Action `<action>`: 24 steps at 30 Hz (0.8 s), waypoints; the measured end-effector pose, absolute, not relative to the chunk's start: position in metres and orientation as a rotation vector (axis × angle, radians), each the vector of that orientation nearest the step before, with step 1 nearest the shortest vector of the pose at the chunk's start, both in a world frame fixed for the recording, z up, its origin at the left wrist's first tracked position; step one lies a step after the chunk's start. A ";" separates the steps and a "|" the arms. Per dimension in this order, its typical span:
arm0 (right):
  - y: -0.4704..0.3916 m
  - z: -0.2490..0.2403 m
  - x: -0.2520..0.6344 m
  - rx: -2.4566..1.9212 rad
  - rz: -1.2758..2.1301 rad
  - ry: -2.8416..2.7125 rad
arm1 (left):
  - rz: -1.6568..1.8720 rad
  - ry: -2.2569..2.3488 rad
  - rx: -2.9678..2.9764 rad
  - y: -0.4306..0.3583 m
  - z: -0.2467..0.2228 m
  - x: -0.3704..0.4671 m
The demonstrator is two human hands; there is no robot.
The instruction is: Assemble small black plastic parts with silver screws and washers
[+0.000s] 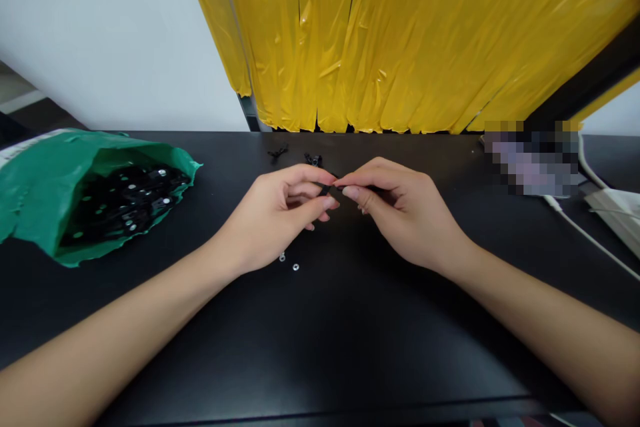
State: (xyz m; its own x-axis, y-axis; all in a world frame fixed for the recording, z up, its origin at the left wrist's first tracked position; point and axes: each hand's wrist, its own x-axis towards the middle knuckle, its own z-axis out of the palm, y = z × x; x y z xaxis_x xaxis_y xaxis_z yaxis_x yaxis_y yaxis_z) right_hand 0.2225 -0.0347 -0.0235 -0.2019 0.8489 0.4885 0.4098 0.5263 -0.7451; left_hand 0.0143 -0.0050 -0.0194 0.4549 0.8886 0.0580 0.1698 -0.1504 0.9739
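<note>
Over the dark table, my left hand (285,210) and my right hand (400,207) meet at their fingertips. Pinched between the left thumb and forefinger is a small black part (325,191), mostly covered by the fingers. The right thumb and forefinger also close on a thin black piece; whether it is the same part I cannot tell. Just beyond the left hand lie small black pieces (314,159) and another black piece (278,153). Under the left wrist are small silver nuts or washers (295,267).
A torn green bag (30,180) lies at the left, its mouth showing many black parts with silver bits. Yellow plastic wrap (400,33) hangs behind the black table (320,347). At the right are a blurred-out object (533,157), a white cable (595,233) and a white box (617,217).
</note>
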 end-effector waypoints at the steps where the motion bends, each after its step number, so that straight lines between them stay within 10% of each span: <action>1: -0.035 -0.023 0.223 -1.043 0.556 -1.836 | 0.816 0.929 1.647 -0.006 -0.020 0.014; 24: -0.041 -0.022 0.226 -1.032 0.426 -2.055 | 0.702 0.990 1.975 -0.013 -0.018 0.007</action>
